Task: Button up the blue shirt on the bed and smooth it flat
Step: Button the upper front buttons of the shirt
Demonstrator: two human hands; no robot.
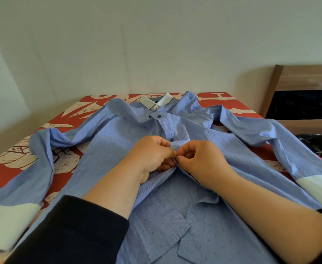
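The blue shirt [175,216] lies front up on the bed [8,164], spread under and around both hands, with its collar [156,103] at the far end, beyond the hands. The left hand [152,157] and the right hand [200,159] meet at the middle of the shirt front, fingertips nearly touching. Each hand has its fingers curled and pinches an edge of the shirt's front opening between thumb and forefinger; the button under work is hidden between the fingertips, so whether it is through its hole cannot be told.

Just beyond the hands, a dark button [172,139] sits fastened on the placket, and a second dark button [159,116] sits farther off, near the collar. On the near side of the hands the front is still open, the two edges folded back and lying loosely apart.

The shirt's left sleeve [42,149] runs out to the left of the left hand and bends back toward the near edge, ending in a pale cuff [9,216]. The right sleeve [270,134] stretches away to the right of the right hand to another pale cuff [318,185]. A dark sleeve [76,231] covers the person's left forearm; the right forearm is bare.

The bed's cover is red with a cream pattern. Beyond the right hand, at the far right, stands a wooden headboard [304,77]
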